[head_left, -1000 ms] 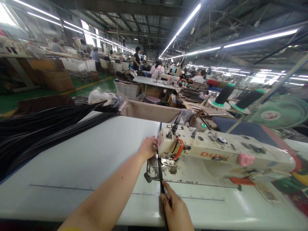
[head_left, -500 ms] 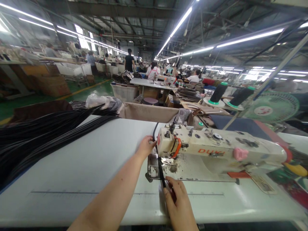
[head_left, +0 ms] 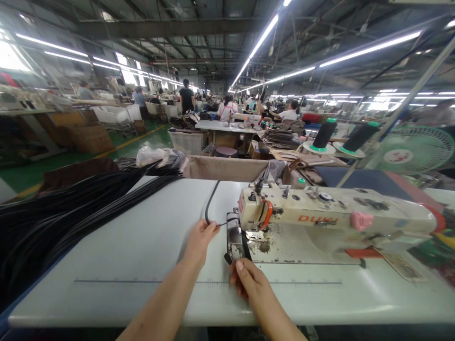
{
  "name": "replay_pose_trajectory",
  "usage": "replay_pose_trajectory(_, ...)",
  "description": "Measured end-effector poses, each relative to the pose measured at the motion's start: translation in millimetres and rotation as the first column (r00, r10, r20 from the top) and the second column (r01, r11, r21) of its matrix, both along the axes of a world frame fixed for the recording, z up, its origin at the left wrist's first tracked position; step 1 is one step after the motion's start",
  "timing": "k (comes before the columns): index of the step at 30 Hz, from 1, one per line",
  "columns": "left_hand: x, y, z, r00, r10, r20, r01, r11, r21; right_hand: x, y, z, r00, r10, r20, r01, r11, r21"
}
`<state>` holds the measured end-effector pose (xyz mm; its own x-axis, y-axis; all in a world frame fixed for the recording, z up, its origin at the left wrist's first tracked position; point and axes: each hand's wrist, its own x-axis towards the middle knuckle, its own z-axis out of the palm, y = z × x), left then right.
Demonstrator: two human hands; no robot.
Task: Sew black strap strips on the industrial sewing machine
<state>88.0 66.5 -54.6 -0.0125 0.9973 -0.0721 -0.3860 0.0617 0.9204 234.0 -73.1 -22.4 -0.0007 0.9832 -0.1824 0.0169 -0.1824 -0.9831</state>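
A cream sewing machine (head_left: 330, 218) stands on the white table (head_left: 149, 246). Left of its head, my left hand (head_left: 202, 237) pinches a thin black strip (head_left: 212, 196), which curves away toward the table's back edge and also runs right toward the needle area. Just in front of the machine's metal plate, my right hand (head_left: 247, 279) is closed with thumb and fingers together, at the near end of a black strip section (head_left: 246, 246) beside the presser foot. What lies inside its curled fingers is mostly hidden.
A large bundle of black strips (head_left: 88, 203) covers the table's left side. Behind the table is a beige-lined bin (head_left: 227, 168). Two black thread cones (head_left: 324, 135) and a green fan (head_left: 408, 151) stand at the right. Other people are at work farther back.
My left hand has moved left and toward me, drawing the strip away from the machine head. My right hand has closed more and shifted slightly left. The whole view has shifted a little.
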Motion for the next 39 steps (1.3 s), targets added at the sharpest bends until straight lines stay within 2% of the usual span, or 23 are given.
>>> replay_pose_trajectory(3,-17,-19,1.2,1.000,0.019,-0.013,-0.019,1.000,-0.001,-11,13,-4.2,0.990,-0.025,-0.136,0.016,0.997,-0.069)
replay_pose_trajectory(6,-32,-37,0.9,0.998,0.023,-0.057,-0.022,1.000,0.005,-19,27,-6.4,0.979,-0.044,-0.198,0.021,0.993,-0.119)
replay_pose_trajectory(12,-53,-66,4.0,0.980,0.047,-0.195,-0.044,0.999,0.019,-29,51,-8.7,0.973,-0.009,-0.230,-0.030,0.986,-0.163)
replay_pose_trajectory(19,-67,-89,11.8,0.974,0.041,-0.222,-0.038,0.999,0.018,-39,60,-3.6,0.965,0.102,-0.242,-0.140,0.980,-0.145)
replay_pose_trajectory(26,-78,-96,12.7,0.966,0.016,-0.260,-0.013,1.000,0.014,-39,55,-2.6,0.979,0.170,-0.115,-0.178,0.982,-0.063)
replay_pose_trajectory(29,-86,-98,14.7,0.937,-0.033,-0.348,0.041,0.999,0.013,-33,47,1.1,0.990,0.141,0.012,-0.141,0.990,-0.006)
replay_pose_trajectory(31,-93,-97,16.1,0.908,-0.069,-0.413,0.078,0.997,0.007,-26,39,4.8,0.979,0.074,0.192,-0.087,0.994,0.064)
replay_pose_trajectory(32,-97,-97,16.4,0.898,-0.082,-0.433,0.091,0.996,-0.001,-22,34,6.4,0.936,0.025,0.350,-0.068,0.991,0.113)
replay_pose_trajectory(33,-102,-95,16.3,0.889,-0.092,-0.449,0.101,0.995,-0.005,-18,29,7.5,0.846,-0.037,0.532,-0.060,0.984,0.165)
replay_pose_trajectory(34,-107,-94,15.7,0.880,-0.102,-0.464,0.111,0.994,-0.008,-13,24,7.8,0.701,-0.104,0.705,-0.067,0.975,0.211)
replay_pose_trajectory(35,-113,-92,14.6,0.868,-0.114,-0.483,0.123,0.992,-0.012,-8,19,7.3,0.524,-0.164,0.836,-0.081,0.967,0.241)
replay_pose_trajectory(36,-118,-90,12.9,0.851,-0.129,-0.509,0.137,0.990,-0.022,-3,14,6.1,0.356,-0.200,0.913,-0.090,0.965,0.247)
replay_pose_trajectory(37,-125,-87,10.7,0.829,-0.144,-0.540,0.148,0.988,-0.037,2,10,4.2,0.236,-0.203,0.950,-0.084,0.970,0.228)
replay_pose_trajectory(38,-131,-85,8.4,0.806,-0.154,-0.571,0.151,0.987,-0.053,7,6,1.8,0.155,-0.174,0.972,-0.075,0.979,0.187)
replay_pose_trajectory(39,-138,-82,6.1,0.783,-0.156,-0.603,0.144,0.987,-0.069,11,3,-0.7,0.107,-0.124,0.987,-0.070,0.989,0.132)
